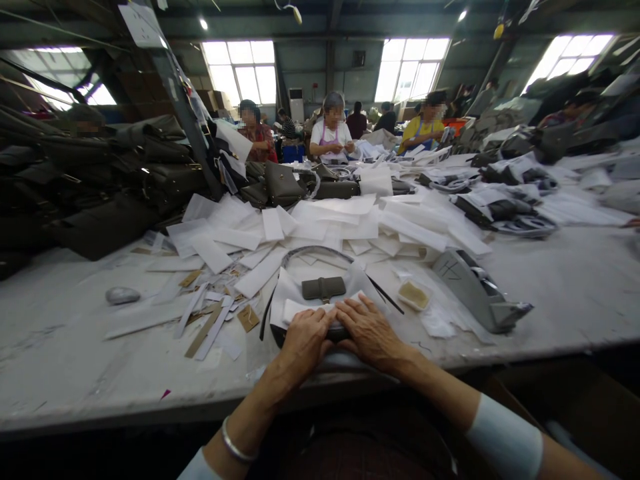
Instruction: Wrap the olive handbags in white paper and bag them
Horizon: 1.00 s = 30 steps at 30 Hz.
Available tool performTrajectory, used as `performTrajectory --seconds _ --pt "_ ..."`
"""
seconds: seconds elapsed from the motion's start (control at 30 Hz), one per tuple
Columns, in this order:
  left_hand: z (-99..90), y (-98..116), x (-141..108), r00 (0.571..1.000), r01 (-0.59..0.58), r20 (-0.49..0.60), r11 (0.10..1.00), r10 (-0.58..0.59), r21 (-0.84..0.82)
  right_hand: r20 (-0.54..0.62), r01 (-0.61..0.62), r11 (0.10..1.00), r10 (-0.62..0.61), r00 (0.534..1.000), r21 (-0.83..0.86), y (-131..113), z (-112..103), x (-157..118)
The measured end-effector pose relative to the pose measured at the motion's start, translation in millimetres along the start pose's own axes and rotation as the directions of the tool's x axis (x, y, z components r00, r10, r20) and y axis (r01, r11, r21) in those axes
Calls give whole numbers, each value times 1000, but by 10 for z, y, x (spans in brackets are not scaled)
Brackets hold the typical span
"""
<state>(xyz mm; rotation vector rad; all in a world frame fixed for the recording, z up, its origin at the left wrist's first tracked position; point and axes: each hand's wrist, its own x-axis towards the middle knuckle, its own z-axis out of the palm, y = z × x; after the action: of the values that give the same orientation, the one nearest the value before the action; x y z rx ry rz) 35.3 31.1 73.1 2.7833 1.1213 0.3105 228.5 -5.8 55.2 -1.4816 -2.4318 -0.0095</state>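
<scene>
Handbag [313, 289] dark grey-brown; paper sheets [350, 223] white; surface [55, 367] off-white; tape dispenser [451, 270] grey, black scrawl; tag [248, 319] tan; scrap [165, 394] magenta.

Ok so the bag [327, 291] was a dark greyish one, sitting near the front edge of the pale table [550, 293], largely covered by white sheets [293, 311]. A grey tab [311, 289] showed on top, the handle [317, 249] (wrapped in something shiny, looked like) arched at the far side, and dark strap ends [386, 294] stuck out both sides.

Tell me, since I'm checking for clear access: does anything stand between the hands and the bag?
White wrapping covers part of the bag, just where the left hand and right hand rest; nothing else visible stands between them and it.
</scene>
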Motion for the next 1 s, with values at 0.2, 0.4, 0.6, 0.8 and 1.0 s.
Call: performTrajectory --seconds 0.2,0.4,0.6,0.8,1.0 --pt "96 -16 6 995 65 -73 998 -63 20 -172 78 990 -57 983 118 -190 -154 -348" --pt "191 5 -14 980 3 -198 996 14 84 -88 -54 992 65 994 114 -181 220 -733" --pt "210 35 18 964 -43 -256 993 71 113 76 -181 967 170 983 178 -115 197 -516" --pt "140 -31 -48 980 -122 -147 989 133 82 371 -391 807 232 899 442 14 25 -193" --pt "350 -128 -122 927 -203 -286 966 242 160 649 -657 -22 180 739 754 29 -36 -274"
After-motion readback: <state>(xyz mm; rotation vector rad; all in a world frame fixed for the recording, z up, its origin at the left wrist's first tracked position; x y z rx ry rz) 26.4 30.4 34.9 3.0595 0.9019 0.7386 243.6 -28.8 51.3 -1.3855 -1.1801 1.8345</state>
